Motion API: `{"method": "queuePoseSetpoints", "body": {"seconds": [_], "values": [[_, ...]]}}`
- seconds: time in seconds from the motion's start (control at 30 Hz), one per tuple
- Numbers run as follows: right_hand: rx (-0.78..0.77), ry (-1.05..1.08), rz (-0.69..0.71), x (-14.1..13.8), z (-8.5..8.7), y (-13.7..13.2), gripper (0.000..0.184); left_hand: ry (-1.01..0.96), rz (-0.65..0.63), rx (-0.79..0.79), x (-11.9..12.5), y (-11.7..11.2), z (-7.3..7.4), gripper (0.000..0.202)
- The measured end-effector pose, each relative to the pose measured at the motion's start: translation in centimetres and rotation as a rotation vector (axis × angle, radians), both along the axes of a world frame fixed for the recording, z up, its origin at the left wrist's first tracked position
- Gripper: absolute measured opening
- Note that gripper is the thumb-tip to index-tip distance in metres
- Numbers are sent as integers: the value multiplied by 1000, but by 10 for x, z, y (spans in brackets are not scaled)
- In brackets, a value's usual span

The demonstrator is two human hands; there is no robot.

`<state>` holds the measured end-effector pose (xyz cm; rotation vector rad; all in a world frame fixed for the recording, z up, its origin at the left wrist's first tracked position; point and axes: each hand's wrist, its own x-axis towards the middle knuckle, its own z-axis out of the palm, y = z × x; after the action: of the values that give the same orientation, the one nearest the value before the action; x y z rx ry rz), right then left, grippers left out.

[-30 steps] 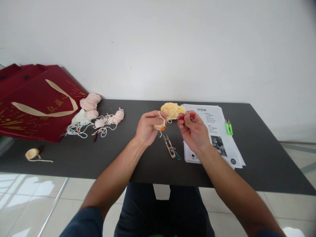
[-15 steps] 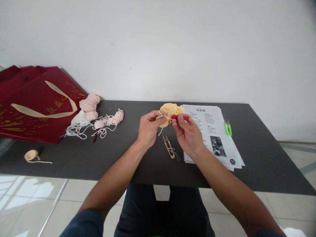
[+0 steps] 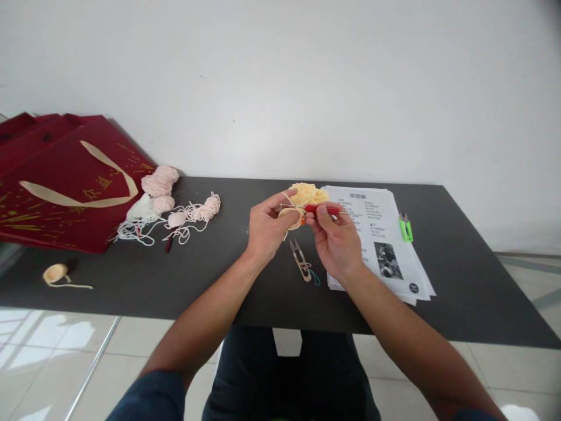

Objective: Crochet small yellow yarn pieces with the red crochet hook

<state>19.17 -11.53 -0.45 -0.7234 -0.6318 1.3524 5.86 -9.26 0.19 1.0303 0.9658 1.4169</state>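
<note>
Head view: pinches small crochet piece [image 3: 290, 217] in left hand [image 3: 263, 229], clamps right hand [image 3: 337, 240] around red crochet hook [image 3: 322, 209], above tabletop [image 3: 460, 275], near thread snips [image 3: 300, 260] and yellow yarn [image 3: 307, 192].

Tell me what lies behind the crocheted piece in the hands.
A yellow yarn bundle on the table, beside printed sheets. Its near edge is hidden by the crocheted piece and red hook.

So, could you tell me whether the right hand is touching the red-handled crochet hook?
Touching. The head view shows the right hand pinching the red-handled crochet hook between thumb and fingers. The left hand holds the yellow crochet piece.
</note>
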Motion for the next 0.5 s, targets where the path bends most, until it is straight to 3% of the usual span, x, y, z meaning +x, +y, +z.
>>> {"method": "queuePoseSetpoints", "body": {"seconds": [0.5], "values": [[183, -111, -102, 4, -4, 2, 18, 52, 106, 36, 4, -4, 4, 41]]}}
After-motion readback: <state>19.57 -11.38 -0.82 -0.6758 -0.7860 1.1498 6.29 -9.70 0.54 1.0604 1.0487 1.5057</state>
